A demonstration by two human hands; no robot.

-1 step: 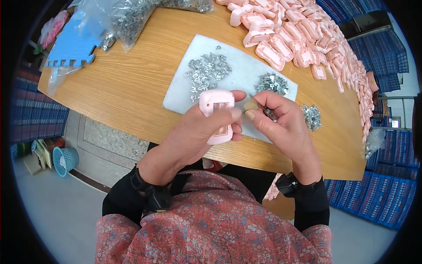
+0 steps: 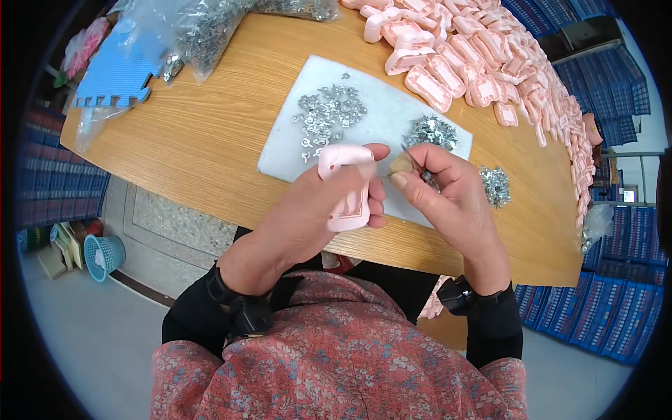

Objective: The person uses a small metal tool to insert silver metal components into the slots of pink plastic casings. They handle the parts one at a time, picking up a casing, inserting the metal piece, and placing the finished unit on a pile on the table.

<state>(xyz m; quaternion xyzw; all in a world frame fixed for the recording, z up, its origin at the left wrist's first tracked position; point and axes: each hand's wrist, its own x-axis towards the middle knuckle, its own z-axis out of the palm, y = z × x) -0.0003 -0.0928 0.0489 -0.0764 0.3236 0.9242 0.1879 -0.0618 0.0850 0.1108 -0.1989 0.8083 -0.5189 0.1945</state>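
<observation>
My left hand (image 2: pixel 287 203) is wrapped round a pale pink plastic case (image 2: pixel 350 203) with rounded corners, holding it upright above the near edge of a white foam sheet (image 2: pixel 287 140). The thumb lies across the case's face and is blurred. Just to the right, my right hand (image 2: pixel 448 192) pinches a small tan piece (image 2: pixel 401 165) between thumb and fingers; its kind I cannot make out. Several small metal parts (image 2: pixel 428 180) show in the curl of that hand. Loose metal clips (image 2: pixel 325 115) lie spread on the foam, with a denser pile of metal clips (image 2: pixel 430 131) at its right.
A large heap of pink plastic shells (image 2: pixel 483 63) covers the table's far right. More metal clips (image 2: pixel 495 186) lie on the wood beside the foam. Clear bags of metal parts (image 2: pixel 210 35) and a blue foam mat (image 2: pixel 115 73) sit at the far left. Blue crates (image 2: pixel 595 315) stand at right.
My left thumb has slid up and left across the case's face. The tan piece in my right hand has shifted very slightly.
</observation>
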